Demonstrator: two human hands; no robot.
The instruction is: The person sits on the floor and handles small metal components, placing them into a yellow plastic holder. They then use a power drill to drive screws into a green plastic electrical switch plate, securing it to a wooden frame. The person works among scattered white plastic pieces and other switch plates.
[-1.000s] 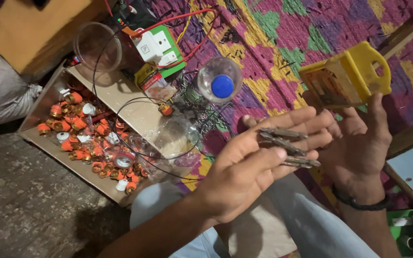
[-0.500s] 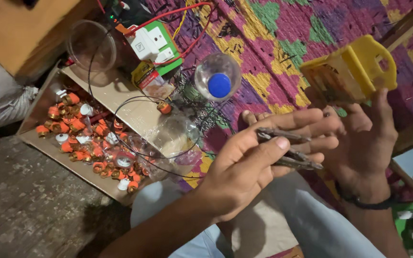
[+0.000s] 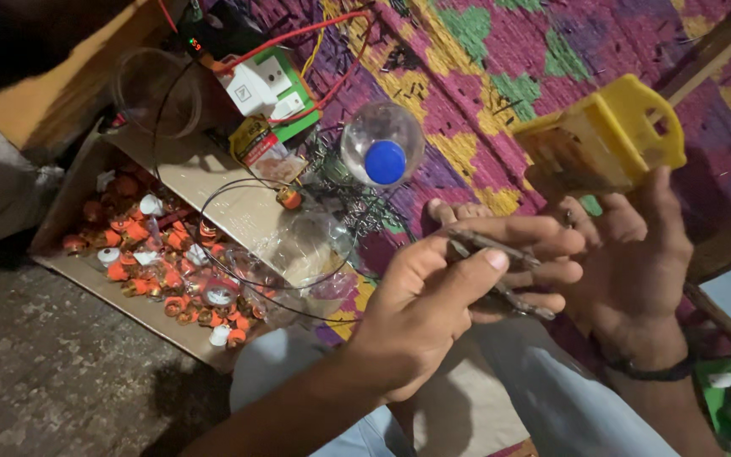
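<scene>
Head view: cardboard tray (image 3: 171, 173) of small orange and white caps (image 3: 141, 254) at left, clear bottle (image 3: 381, 145) with blue cap beside green-white box (image 3: 268, 85) and red wires, all on a patterned woven mat (image 3: 501, 51). Yellow plastic block (image 3: 602, 140) sits above the hands. Left hand (image 3: 433, 313) crosses in front, fingers pinching metal pliers (image 3: 492, 271); right hand (image 3: 628, 262) cupped behind, fingers half curled, touching the pliers.

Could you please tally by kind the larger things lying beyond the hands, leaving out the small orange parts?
Yellow plastic box: 1
Clear plastic bottle with blue cap: 1
Green-and-white electrical unit: 1
Flat cardboard tray: 1
Total: 4
</scene>
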